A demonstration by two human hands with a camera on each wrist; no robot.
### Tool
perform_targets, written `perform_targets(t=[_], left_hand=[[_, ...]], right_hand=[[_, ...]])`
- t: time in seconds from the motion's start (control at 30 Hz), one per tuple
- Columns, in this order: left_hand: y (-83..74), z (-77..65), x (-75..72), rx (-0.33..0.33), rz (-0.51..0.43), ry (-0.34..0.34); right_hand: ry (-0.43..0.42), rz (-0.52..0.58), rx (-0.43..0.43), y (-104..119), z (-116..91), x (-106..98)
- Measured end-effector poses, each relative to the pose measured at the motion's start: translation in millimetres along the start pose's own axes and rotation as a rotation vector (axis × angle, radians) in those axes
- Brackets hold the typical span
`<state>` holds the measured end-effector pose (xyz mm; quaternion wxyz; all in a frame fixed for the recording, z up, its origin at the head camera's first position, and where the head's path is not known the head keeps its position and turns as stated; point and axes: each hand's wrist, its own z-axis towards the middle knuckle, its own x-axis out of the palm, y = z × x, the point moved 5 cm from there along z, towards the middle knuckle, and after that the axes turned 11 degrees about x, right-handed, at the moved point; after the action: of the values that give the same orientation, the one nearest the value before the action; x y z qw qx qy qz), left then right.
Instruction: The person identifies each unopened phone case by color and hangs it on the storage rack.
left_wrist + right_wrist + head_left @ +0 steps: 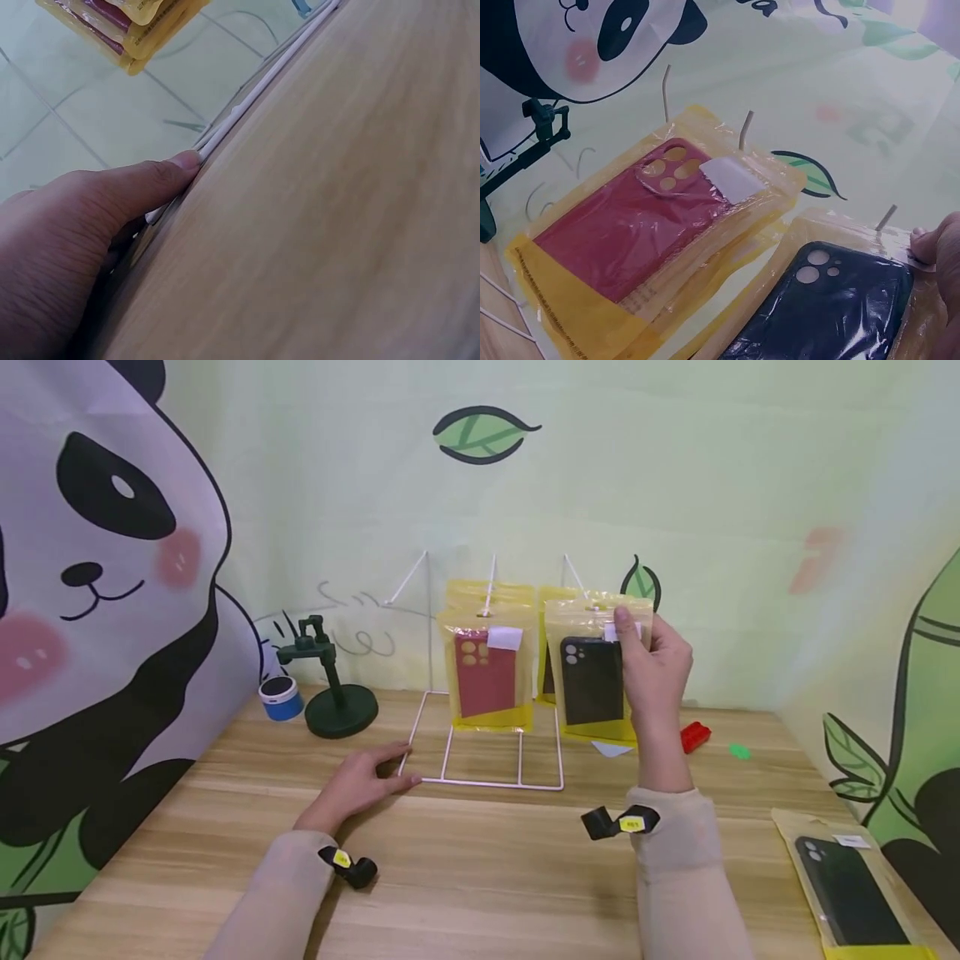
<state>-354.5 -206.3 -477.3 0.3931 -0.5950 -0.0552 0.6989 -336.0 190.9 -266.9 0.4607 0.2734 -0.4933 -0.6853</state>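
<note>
My right hand (657, 664) pinches the top right corner of a clear-and-yellow bag holding a black phone case (592, 681). A hook tip (886, 217) pokes out at the bag's top edge. Behind it, another yellow bag (548, 685) hangs, mostly hidden. Bagged dark red phone case (486, 681) hangs from the middle hook, with more packaging behind. My left hand (363, 783) rests at the front left corner of the white wire rack (491, 783); its thumb (161, 184) presses the wire. Nothing hangs on the left hook (406, 578).
A dark green stand (341, 712) and a blue-and-white round container (281, 699) are at the back left. At right lie a red object (696, 737), a green piece (739, 751) and another bagged black phone case (851, 889). White paper (611, 749) lies beneath the bag.
</note>
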Motion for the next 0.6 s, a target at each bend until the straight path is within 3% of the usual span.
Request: perform_targets(t=[0.37, 0.6], left_hand=[[0.8, 1.0, -0.6, -0.027, 0.003, 0.009], [1.5, 0.2, 1.7, -0.031, 0.0, 0.007]], right_hand=[[0.088, -0.147, 0.029, -5.5, 1.2, 5.1], [0.103, -0.14, 0.047, -10.3, 3.5, 5.0]])
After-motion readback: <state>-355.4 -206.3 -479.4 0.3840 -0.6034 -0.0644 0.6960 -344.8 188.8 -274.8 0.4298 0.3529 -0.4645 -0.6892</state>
